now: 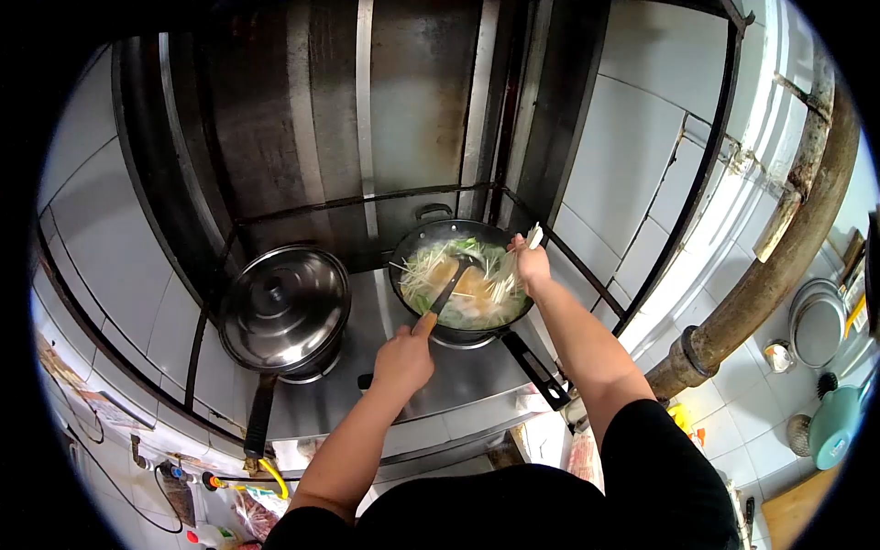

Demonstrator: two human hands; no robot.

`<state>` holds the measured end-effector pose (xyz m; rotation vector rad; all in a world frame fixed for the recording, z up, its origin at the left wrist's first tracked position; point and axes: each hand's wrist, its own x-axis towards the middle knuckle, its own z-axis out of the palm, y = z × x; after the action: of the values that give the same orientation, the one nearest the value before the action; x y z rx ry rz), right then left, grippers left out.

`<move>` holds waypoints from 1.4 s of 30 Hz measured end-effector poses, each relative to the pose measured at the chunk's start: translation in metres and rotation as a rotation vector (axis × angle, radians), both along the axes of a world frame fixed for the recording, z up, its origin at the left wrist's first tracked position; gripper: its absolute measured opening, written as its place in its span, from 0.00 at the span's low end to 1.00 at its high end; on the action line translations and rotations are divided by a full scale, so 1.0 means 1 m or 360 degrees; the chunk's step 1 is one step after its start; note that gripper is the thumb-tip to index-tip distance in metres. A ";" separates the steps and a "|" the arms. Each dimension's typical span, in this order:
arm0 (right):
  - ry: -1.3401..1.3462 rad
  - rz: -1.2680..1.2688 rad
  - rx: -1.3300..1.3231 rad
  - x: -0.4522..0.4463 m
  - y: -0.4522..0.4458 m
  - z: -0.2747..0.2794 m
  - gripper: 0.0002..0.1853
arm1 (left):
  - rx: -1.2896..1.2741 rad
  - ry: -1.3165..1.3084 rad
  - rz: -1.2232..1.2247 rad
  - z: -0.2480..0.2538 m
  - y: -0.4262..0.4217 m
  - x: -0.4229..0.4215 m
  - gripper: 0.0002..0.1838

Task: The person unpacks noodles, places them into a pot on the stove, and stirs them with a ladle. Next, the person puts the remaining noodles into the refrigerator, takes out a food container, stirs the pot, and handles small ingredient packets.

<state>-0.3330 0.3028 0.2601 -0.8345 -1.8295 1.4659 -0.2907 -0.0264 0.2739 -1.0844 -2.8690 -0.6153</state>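
Observation:
My left hand (404, 357) is closed around the handle of a spatula (446, 295), whose dark blade rests in the food inside a black wok (397, 286). Green leaves, pale chunks and thin white enoki strands (425, 268) lie in the steaming, cloudy liquid. At the wok's right rim, my right hand (533, 264) is closed on a bunch of enoki mushrooms (534, 235); a white end sticks out above the fingers and strands hang below toward the food. Steam and the fingers partly hide that grip.
On the left burner stands a second pan with a shiny metal lid (278, 307), its black handle (260, 420) pointing toward me. The wok's handle (535, 369) juts front right. A dark metal rail (367, 200) runs behind the stove (431, 396). A thick pipe (747, 316) rises at right.

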 end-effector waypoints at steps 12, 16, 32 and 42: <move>-0.0308 0.0212 0.0466 -0.027 -0.036 0.024 0.45 | -0.0034 0.0192 -0.0049 0.030 -0.094 0.061 0.28; -0.0538 0.0381 0.0523 -0.055 -0.046 0.034 0.46 | 0.0013 0.0165 -0.0007 0.028 -0.108 0.074 0.26; -0.0315 0.0301 0.0485 -0.066 -0.055 0.043 0.29 | 0.0316 0.0200 0.0071 0.007 -0.121 0.065 0.26; 0.0055 0.0642 -0.0295 -0.021 -0.018 0.024 0.18 | 0.0181 0.0019 0.0071 -0.010 -0.032 -0.003 0.30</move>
<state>-0.3539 0.2850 0.2844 -0.5370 -1.9342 1.9109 -0.2939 -0.0582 0.2638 -1.0021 -2.8007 -0.7565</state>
